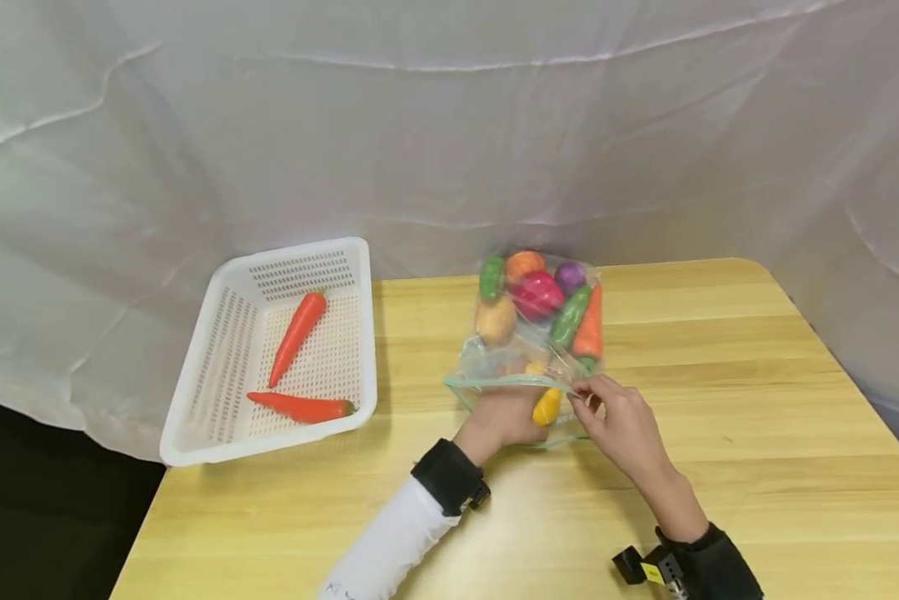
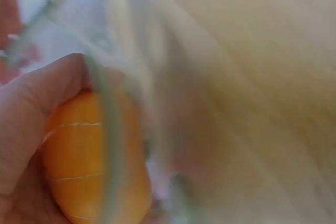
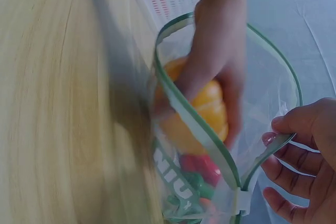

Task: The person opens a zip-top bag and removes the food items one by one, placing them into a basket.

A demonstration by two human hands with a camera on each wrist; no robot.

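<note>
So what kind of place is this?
Maybe a little filming corner, though I can't be sure: pale cloth hangs behind a wooden table, and there are black wristbands with small devices.

The bag (image 1: 482,367) looks glossy plastic, the table (image 1: 726,400) smooth wood, the backdrop (image 1: 434,142) cloth.

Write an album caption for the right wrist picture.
Left hand holding an orange vegetable inside a clear bag, right hand pinching its green rim.

From the bag (image 1: 509,381), three o'clock leaves passing room; a basket (image 1: 370,350) stands at nine, a curtain (image 1: 539,150) at twelve.
</note>
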